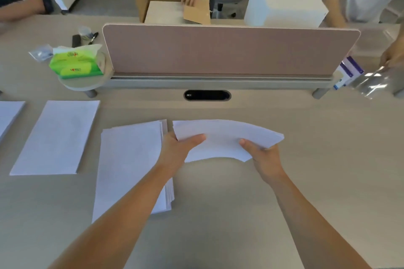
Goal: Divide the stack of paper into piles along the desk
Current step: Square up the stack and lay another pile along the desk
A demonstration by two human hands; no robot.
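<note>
Held sheaf [227,137]: white sheets, nearer than the divider panel [229,50] and below its middle; bowed into an arch, its near edge curving up off the surface [328,159]; gripped at both short ends.
Left hand [177,150]: at the sheaf's left end; thumb laid flat on top and pointing right; fingers tucked beneath the paper and hidden, so the end is pinched between thumb and fingers; forearm reaching in from the lower left and crossing the main stack.
Right hand [265,159]: at the sheaf's right end, near corner; thumb pressed on top and pointing left; fingers curled under the sheets, mostly hidden; forearm rising from the lower right, wrist straight.
Main stack [131,166]: thick, edges slightly fanned; flat on the surface, nearer than the panel's left half; just beside the held sheaf's left end; partly covered by the left forearm.
Second pile [56,137]: thin, flat; beyond the panel's left end and nearer the viewer; apart from the main stack.
Third pile [8,116]: farther left of the panel, cut by the frame edge.
Tissue pack [76,63]: green; on a small round shelf at the panel's left end.
Cable slot [207,95]: dark oval in the surface, just nearer than the panel's base, at its middle.
</note>
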